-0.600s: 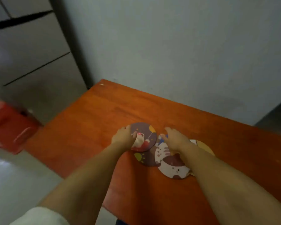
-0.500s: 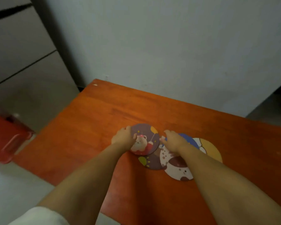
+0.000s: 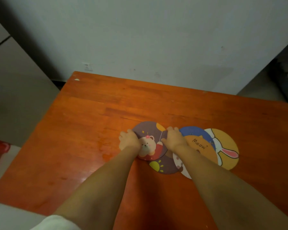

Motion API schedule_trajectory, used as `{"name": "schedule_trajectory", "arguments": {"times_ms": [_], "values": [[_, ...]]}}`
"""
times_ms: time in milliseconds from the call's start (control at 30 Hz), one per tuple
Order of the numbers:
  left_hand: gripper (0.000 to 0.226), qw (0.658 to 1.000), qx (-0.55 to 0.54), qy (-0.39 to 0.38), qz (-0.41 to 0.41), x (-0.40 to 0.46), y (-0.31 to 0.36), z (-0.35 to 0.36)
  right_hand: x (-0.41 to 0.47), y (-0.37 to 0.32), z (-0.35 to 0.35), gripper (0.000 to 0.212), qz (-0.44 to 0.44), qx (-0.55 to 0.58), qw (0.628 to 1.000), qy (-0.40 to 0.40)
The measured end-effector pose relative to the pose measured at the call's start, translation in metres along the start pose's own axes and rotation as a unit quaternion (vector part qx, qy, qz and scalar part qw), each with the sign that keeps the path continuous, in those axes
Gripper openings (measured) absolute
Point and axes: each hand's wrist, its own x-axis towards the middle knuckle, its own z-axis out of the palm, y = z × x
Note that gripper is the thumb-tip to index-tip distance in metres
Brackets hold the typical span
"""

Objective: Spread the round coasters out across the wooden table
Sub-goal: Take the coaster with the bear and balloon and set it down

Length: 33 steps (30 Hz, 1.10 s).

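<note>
Five or so coasters overlap mid wooden table (image 3: 93,117), fanned rightward to the bunny coaster (image 3: 226,146). Left hand (image 3: 129,141) and right hand (image 3: 174,138) each pinch an edge of the bear coaster (image 3: 149,141), leftmost and on top. Spreading step barely started; next, slide it left onto bare wood.

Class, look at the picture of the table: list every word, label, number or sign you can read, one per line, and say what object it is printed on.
"Meow": handwritten-style dark letters on the orange and blue coaster, just right of the right hand.
No other text can be read: the bear coaster, sun coaster and rabbit coaster carry only drawings.
The wall socket shows no legible marking.
</note>
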Motion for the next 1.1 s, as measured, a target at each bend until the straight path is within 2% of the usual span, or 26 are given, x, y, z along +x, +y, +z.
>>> {"name": "schedule_trajectory", "arguments": {"times_ms": [167, 333, 433, 567, 700, 900, 1100], "values": [[0.043, 0.998, -0.05, 0.005, -0.027, 0.007, -0.003, -0.004, 0.007, -0.001, 0.004, 0.043, 0.016, 0.027, 0.999, 0.018], [0.031, 0.996, -0.084, 0.031, -0.004, 0.003, -0.009, -0.009, 0.003, 0.0, -0.001, 0.03, -0.01, 0.05, 0.999, 0.015], [0.019, 0.992, -0.122, 0.042, 0.014, -0.004, -0.011, -0.02, -0.002, -0.001, -0.01, 0.013, -0.043, 0.081, 0.996, 0.006], [0.008, 0.983, -0.167, 0.067, 0.035, -0.017, -0.025, -0.047, -0.011, -0.025, -0.016, 0.019, -0.079, 0.092, 0.992, 0.035], [0.04, 0.981, -0.177, 0.079, 0.023, -0.014, -0.065, -0.079, -0.021, -0.064, -0.008, 0.021, -0.107, 0.103, 0.988, 0.043], [0.038, 0.981, -0.176, 0.077, 0.014, -0.007, -0.159, -0.13, -0.044, -0.149, 0.039, 0.02, -0.126, 0.109, 0.985, 0.043], [0.039, 0.98, -0.2, 0.011, -0.005, 0.012, -0.255, -0.158, -0.069, -0.208, 0.115, 0.017, -0.106, 0.123, 0.986, 0.026]]}}
